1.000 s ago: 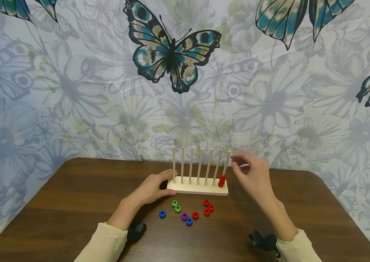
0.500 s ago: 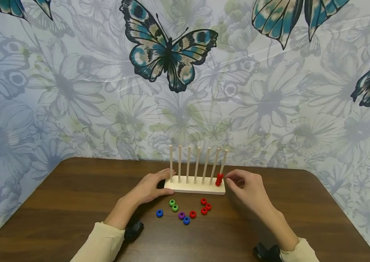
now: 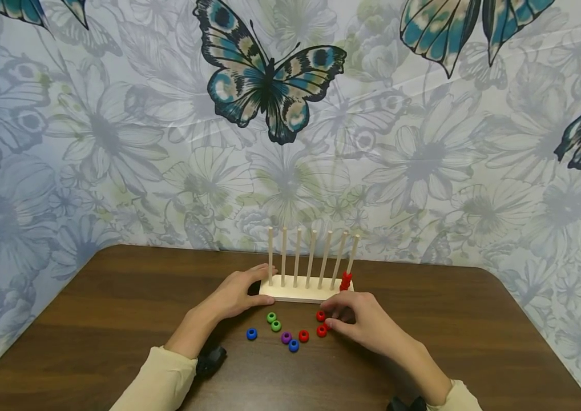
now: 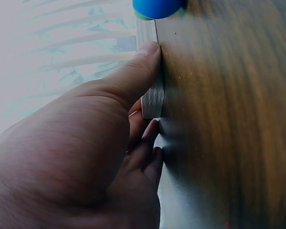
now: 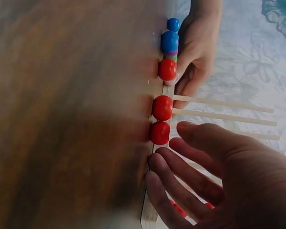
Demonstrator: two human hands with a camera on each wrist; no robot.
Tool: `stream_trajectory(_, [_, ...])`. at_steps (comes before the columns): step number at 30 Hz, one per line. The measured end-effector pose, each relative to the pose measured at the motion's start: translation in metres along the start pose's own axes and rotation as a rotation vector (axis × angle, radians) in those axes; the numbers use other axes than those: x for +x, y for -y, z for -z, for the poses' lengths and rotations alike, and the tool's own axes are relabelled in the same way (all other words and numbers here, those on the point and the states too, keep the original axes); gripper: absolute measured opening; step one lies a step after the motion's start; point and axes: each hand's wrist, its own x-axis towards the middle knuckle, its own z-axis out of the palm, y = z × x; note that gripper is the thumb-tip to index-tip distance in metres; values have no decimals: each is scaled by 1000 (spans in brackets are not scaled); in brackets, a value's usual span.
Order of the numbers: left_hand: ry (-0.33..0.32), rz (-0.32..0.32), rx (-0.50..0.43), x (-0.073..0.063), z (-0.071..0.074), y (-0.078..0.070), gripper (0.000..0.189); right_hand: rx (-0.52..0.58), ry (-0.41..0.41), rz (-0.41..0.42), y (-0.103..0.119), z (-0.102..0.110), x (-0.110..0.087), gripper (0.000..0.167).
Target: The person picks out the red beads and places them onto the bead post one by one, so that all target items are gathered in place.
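Note:
My left hand point(image 3: 236, 292) grips the left end of a pale wooden peg stand point(image 3: 301, 293), thumb along the front edge, fingers behind. Several upright pegs rise from its base, and the rightmost carries a short stack of red beads point(image 3: 346, 281). Just in front of the stand's right end, my right hand point(image 3: 367, 321) hovers at a small cluster of loose red beads point(image 3: 321, 331). In the right wrist view, its thumb tip is close beside a red bead point(image 5: 160, 132), fingers loosely bent. One bead of the cluster is mostly hidden behind the thumb.
More loose beads lie on the brown table point(image 3: 126, 319): two green beads point(image 3: 271, 317), a purple bead point(image 3: 286, 338), two blue beads point(image 3: 251, 334) and a separate red bead point(image 3: 303, 336). A butterfly-patterned cloth point(image 3: 290, 171) hangs behind the table's back edge.
My right hand has come down from beside the top of the rightmost peg, then forward and left to the loose red beads. The left hand stays on the stand.

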Motion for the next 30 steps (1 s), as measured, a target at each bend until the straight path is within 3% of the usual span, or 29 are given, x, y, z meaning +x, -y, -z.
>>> stream_trajectory(15, [6, 18, 3, 0, 0, 0, 65, -41, 40, 9, -3, -3, 2, 27])
stream_trajectory(30, [4, 21, 9, 1, 1, -1, 64, -121, -128, 33, -2, 6, 1, 17])
